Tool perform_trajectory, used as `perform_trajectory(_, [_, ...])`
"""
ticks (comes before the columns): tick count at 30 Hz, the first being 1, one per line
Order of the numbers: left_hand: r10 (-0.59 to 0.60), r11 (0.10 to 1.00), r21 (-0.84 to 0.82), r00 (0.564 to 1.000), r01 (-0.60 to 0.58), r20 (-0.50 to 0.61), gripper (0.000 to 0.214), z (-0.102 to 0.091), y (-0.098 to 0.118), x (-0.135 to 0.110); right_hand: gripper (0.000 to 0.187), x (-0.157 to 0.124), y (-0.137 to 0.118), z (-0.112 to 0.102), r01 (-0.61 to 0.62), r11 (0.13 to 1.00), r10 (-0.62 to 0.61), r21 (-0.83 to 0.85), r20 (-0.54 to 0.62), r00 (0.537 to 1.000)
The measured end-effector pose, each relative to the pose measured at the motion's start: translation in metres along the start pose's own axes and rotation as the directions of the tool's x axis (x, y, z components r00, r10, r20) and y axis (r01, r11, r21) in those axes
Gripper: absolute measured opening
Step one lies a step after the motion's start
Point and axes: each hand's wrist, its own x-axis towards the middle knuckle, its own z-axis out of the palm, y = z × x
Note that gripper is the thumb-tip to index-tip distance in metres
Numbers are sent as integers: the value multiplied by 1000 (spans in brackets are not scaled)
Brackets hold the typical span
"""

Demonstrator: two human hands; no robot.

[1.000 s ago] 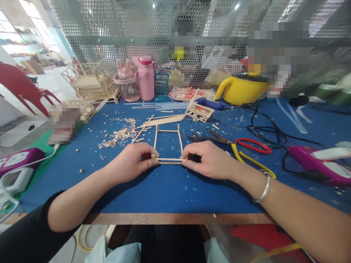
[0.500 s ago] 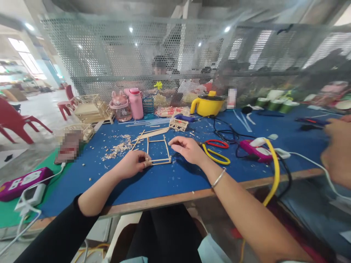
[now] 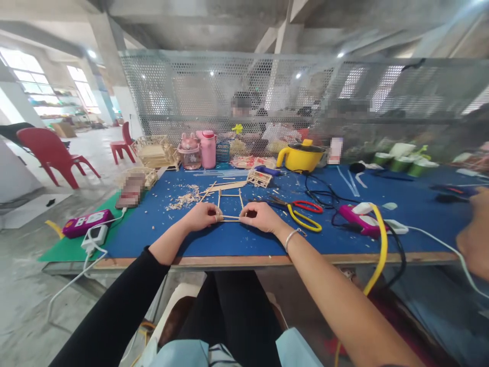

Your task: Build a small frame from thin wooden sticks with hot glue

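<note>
Left grip (image 3: 204, 216) pinched on stick frame (image 3: 231, 217) | right grip (image 3: 262, 216) likewise | near bar between, rest beyond

2 red plastic chairs (image 3: 41, 147) stand far left; a pink thermos (image 3: 208, 152) sits left of a yellow electric pot (image 3: 301, 160) (dark-lidded), with a purple power strip (image 3: 353, 220) nearer, right.

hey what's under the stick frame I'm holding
Blue tabletop shows through the frame. Your left hand and right hand cover its near corners, so what's under those can't be seen.
</note>
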Motion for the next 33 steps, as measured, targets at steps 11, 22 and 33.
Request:
perform_trajectory(11, [84,995,58,996,-83,-28,26,0,-7,0,9,0,-8,3,112,980,-115,-168,-9,993])
perform_trajectory(22, [115,989,96,993,-111,-31,24,-1,-8,-1,19,0,-13,-1,235,905,-252,-354,-2,968])
perform_trajectory(33, [127,986,110,991,-123,-38,23,-2,-5,-2,6,-4,-11,-5,154,962,-151,-224,29,988])
